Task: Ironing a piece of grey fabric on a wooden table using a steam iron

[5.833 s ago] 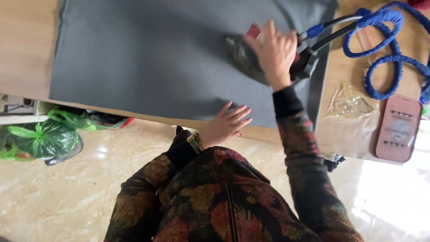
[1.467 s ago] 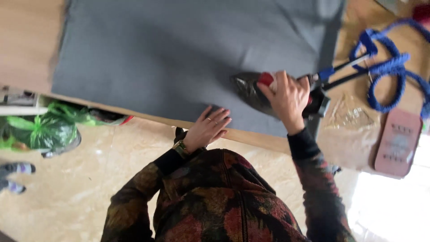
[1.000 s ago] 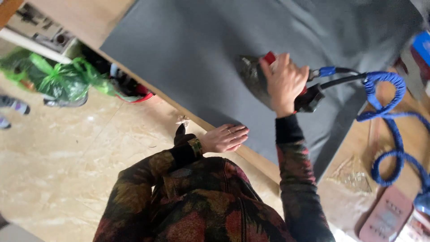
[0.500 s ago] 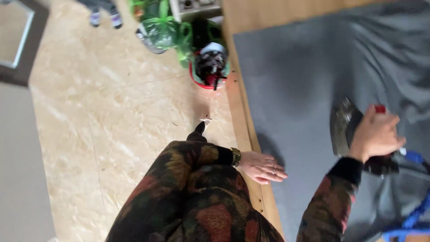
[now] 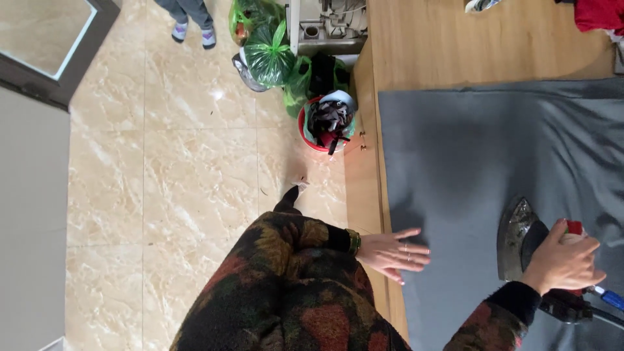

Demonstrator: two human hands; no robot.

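A large grey cloth point(image 5: 481, 149) is spread over a wooden table point(image 5: 448, 45). A metal iron point(image 5: 517, 237) with a dark body rests on the cloth at the lower right. My right hand point(image 5: 564, 260) is closed around the iron's handle, where a red part shows. My left hand point(image 5: 393, 252) lies flat with fingers spread on the cloth's near edge, over the table's rim. A blue cord end point(image 5: 611, 299) trails from the iron at the right edge.
A red bucket of scraps point(image 5: 327, 120) and green plastic bags point(image 5: 270, 52) sit on the tiled floor by the table. Another person's feet point(image 5: 190, 29) stand at the top left. A red cloth point(image 5: 598, 13) lies at the table's far corner.
The view has swung round, so the table now lies on the right and the floor on the left. My right hand still grips the iron; my left hand has spread flat on the cloth's edge.
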